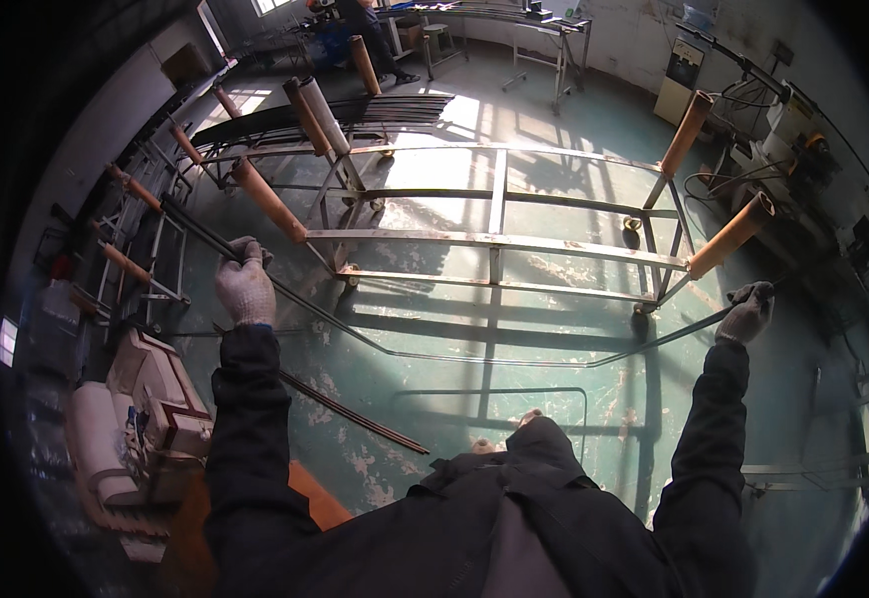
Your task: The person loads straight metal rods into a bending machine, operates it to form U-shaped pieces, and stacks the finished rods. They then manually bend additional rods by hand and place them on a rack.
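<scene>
Above a green-painted workshop floor [454, 399]: one long, thin metal strip [474, 361], dark and slightly bowed, long axis running left to right across the view. Left hand [245, 289] in a grey knit glove, grip closed around the strip's left portion; right hand [748, 314], likewise gloved, grip closed on its right end. Beyond it, a wheeled steel-tube rack [499, 239] (open frame, nothing resting on it) with angled posts sleeved in tan tubing. More curved strips [335, 112] lie stacked on a farther rack.
</scene>
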Motion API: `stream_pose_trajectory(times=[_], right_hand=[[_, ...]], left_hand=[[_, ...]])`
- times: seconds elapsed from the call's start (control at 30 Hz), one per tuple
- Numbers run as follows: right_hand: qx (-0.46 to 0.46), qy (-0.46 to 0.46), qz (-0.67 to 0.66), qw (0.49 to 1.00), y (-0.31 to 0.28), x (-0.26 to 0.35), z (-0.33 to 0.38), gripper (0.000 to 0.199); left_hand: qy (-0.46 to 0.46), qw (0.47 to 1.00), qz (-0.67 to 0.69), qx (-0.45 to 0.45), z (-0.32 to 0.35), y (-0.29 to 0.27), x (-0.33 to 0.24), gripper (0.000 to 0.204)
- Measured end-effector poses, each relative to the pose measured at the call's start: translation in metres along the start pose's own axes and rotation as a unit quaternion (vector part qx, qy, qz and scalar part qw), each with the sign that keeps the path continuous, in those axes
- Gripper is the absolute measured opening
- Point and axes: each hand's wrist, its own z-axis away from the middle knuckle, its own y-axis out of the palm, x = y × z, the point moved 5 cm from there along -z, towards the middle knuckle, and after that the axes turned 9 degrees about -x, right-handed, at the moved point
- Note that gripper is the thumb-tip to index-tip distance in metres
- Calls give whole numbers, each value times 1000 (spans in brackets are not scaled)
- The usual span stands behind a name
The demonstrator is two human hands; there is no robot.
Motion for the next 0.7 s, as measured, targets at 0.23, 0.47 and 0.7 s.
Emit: stream_pose_trajectory(times=[0.23, 0.47, 0.7], right_hand=[[-13, 42, 13, 999, 79, -153, -50, 46], [72, -2, 77, 994, 192, -221, -84, 51], [54, -9, 125, 991, 248, -247, -95, 55]], left_hand=[[26, 999, -29, -6, -55, 125, 57, 3], [-33, 994, -86, -62, -109, 221, 76, 4], [-32, 993, -91, -70, -161, 262, 76, 1]])
